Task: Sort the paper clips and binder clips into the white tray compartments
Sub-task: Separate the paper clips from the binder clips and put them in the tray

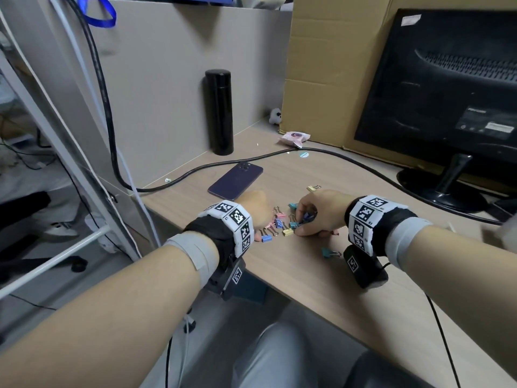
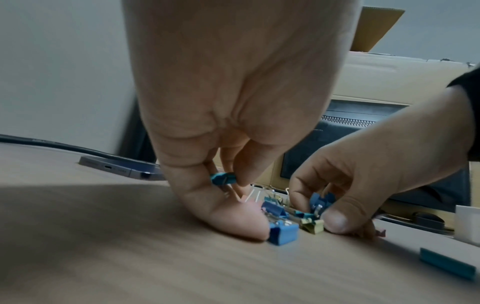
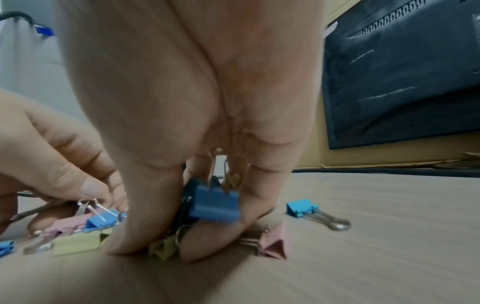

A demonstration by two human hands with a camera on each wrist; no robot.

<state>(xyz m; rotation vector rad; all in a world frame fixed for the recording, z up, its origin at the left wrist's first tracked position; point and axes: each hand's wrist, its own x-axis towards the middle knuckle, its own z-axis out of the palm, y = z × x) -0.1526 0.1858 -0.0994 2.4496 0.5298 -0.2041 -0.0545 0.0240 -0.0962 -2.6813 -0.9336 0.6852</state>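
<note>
At 6 o'clock of the pile a teal binder clip point(image 1: 327, 252) lay alone on the desk point(image 1: 307, 287). Your right hand point(image 1: 321, 214) pinched a dark blue binder clip point(image 3: 217, 202) over the scattered binder clips point(image 1: 277, 226); at 9 o'clock your left hand point(image 2: 233, 102) curled round a small teal clip point(image 2: 223, 178). At 11 o'clock lay a phone point(image 1: 236, 180)

binder clips point(image 3: 214, 202): matt painted metal, shiny wire handles
desk point(image 1: 349, 189): matt wood-grain
phone point(image 1: 235, 180): smooth, satin

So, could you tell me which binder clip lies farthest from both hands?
The yellow binder clip, alone beyond the right hand toward the monitor; the others cluster between the hands.
</note>
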